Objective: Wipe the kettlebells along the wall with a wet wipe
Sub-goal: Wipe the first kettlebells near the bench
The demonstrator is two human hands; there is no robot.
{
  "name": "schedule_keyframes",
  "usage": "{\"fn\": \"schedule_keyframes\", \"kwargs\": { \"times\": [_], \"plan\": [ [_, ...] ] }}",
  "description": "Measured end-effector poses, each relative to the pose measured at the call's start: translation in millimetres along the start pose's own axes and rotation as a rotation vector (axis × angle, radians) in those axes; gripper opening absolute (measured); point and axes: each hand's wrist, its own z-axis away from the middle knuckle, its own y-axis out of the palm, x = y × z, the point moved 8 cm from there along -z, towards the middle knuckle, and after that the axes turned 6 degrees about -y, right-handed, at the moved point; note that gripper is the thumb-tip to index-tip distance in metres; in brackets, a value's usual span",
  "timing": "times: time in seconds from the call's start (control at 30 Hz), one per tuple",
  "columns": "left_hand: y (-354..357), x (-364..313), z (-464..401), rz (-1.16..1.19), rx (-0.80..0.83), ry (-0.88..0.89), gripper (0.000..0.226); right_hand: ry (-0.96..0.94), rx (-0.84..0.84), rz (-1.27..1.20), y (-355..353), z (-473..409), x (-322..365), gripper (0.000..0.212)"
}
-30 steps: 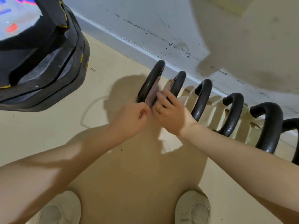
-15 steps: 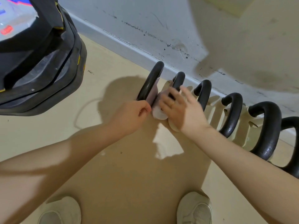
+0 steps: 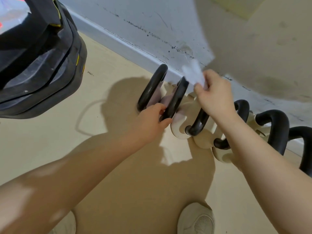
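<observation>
Fingers [image 3: 164,123] of left hand [image 3: 149,122] are curled round the lower end of the second kettlebell handle [image 3: 175,98], clamped on it. Right hand [image 3: 214,97] is up at 1 o'clock from the left one, thumb and fingers pinched on a white wet wipe [image 3: 193,71]; the wipe is motion-blurred and sticks up toward 11 o'clock from the grip, off the handles as far as I can tell, just above the top of that second handle.

Kettlebells run in a row along the baseboard [image 3: 118,41] from centre out to 3 o'clock: black loop handles on cream bodies. First handle [image 3: 152,86] sits just at 9 o'clock of the gripped one, third handle [image 3: 199,122] partly hidden under my right wrist, more handles [image 3: 276,130] beyond toward the frame edge. Cream body [image 3: 179,130] of one bell shows right beside my left knuckles.

Wall [image 3: 168,27] above is scuffed. Big black bag-like item [image 3: 42,61] at 10 o'clock on the tan floor [image 3: 109,166], well apart from the bells. One light sneaker [image 3: 196,218] at 6 o'clock.
</observation>
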Motion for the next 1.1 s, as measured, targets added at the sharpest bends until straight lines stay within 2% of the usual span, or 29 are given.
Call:
{"fn": "schedule_keyframes", "kwargs": {
  "times": [0.07,0.1,0.13,0.2,0.27,0.3,0.37,0.47,0.57,0.6,0.7,0.77,0.83,0.9,0.97,1.03,1.1],
  "plan": [
    [-0.4,-3.0,-1.0,0.061,-0.023,-0.016,0.036,0.079,-0.152,-0.047,-17.0,-0.6,-5.0,0.023],
    [-0.3,-4.1,-1.7,0.084,-0.03,-0.023,0.036,0.063,-0.153,-0.008,-17.6,0.6,-2.2,0.028],
    [-0.2,-4.7,-2.9,0.101,-0.036,-0.029,0.035,0.015,-0.08,0.096,-10.7,1.7,4.1,0.033],
    [-1.4,-5.0,-5.8,0.124,-0.043,-0.033,0.031,-0.163,0.202,0.356,22.1,12.0,19.3,0.033],
    [-3.1,-5.8,-9.3,0.125,-0.042,-0.016,0.023,-0.375,0.369,0.482,48.0,27.5,32.7,0.034],
    [-3.8,-6.9,-11.0,0.104,-0.039,-0.006,0.017,-0.446,0.394,0.538,53.8,33.5,35.0,0.038],
    [-4.9,-6.5,-15.5,0.057,-0.032,-0.006,0.004,-0.534,0.327,0.632,55.7,38.7,38.3,0.045],
    [-4.9,-8.2,-20.1,0.055,-0.001,-0.016,0.012,-0.606,0.296,0.705,58.7,28.9,38.2,0.046],
    [-6.9,-14.0,-22.3,0.11,0.033,-0.033,0.029,-0.457,0.347,0.638,49.5,4.3,28.1,0.051],
    [-7.3,-14.9,-23.3,0.101,0.038,-0.042,0.028,-0.439,0.398,0.623,53.1,3.0,27.4,0.054],
    [-7.1,-13.2,-27.5,0.014,0.045,-0.044,0.009,-0.663,0.519,0.709,79.7,18.2,30.9,0.061],
    [-5.4,-11.0,-27.3,0.0,0.06,-0.06,0.01,-0.663,0.49,0.629,75.1,15.1,27.3,0.059],
    [-4.2,-10.1,-26.8,0.036,0.075,-0.081,0.022,-0.495,0.402,0.507,58.5,-4.3,14.9,0.049],
    [-5.2,-10.8,-27.6,0.05,0.081,-0.11,0.027,-0.303,0.37,0.403,52.6,-23.1,-2.9,0.037],
    [-7.5,-10.4,-31.9,0.063,0.071,-0.147,0.031,-0.186,0.364,0.285,53.2,-33.6,-12.6,0.035],
    [-8.7,-13.2,-36.6,0.07,0.066,-0.166,0.03,-0.249,0.38,0.245,55.7,-32.3,-6.6,0.033],
    [-3.8,-19.9,-41.0,0.064,0.103,-0.151,0.018,-0.411,0.423,0.214,59.9,-24.4,4.8,0.03]
  ]
}}
